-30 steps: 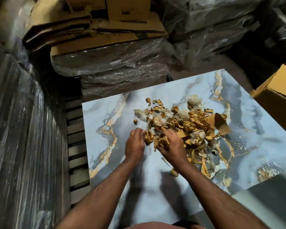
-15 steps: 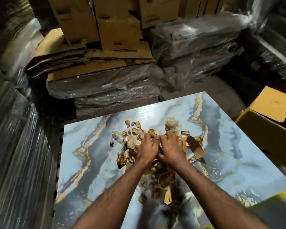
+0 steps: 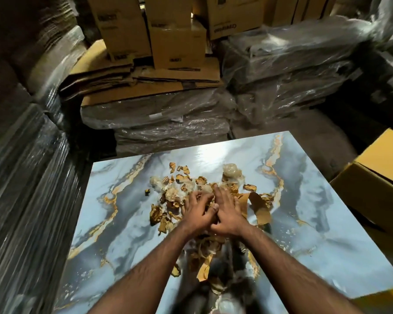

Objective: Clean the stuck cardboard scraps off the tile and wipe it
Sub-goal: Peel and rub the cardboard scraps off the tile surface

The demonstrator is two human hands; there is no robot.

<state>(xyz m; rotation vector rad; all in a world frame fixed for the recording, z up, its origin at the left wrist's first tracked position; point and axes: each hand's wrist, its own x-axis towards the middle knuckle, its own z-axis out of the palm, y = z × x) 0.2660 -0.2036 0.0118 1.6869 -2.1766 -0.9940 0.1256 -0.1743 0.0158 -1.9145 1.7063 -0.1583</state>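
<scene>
A glossy blue-grey marble-look tile [image 3: 127,223] with gold veins lies flat in front of me. A heap of torn cardboard scraps [image 3: 184,177] mixed with crumpled clear plastic covers its middle. A larger curled cardboard piece [image 3: 259,207] lies at the heap's right, and a plastic wad [image 3: 231,171] at its far edge. My left hand [image 3: 197,211] and my right hand [image 3: 227,211] rest palms down, side by side, on the heap, fingers stretched forward and thumbs touching. More scraps trail toward me between my forearms, partly in shadow.
An open cardboard box [image 3: 377,184] stands just off the tile's right edge. Plastic-wrapped stacks [image 3: 21,200] rise close on the left. Beyond the tile sit a wrapped pallet [image 3: 157,118] with flattened cardboard and several cartons [image 3: 177,41].
Both hands have slid forward from the near edge of the heap onto its middle and come together. The view has tilted up, showing more of the stacked boxes.
</scene>
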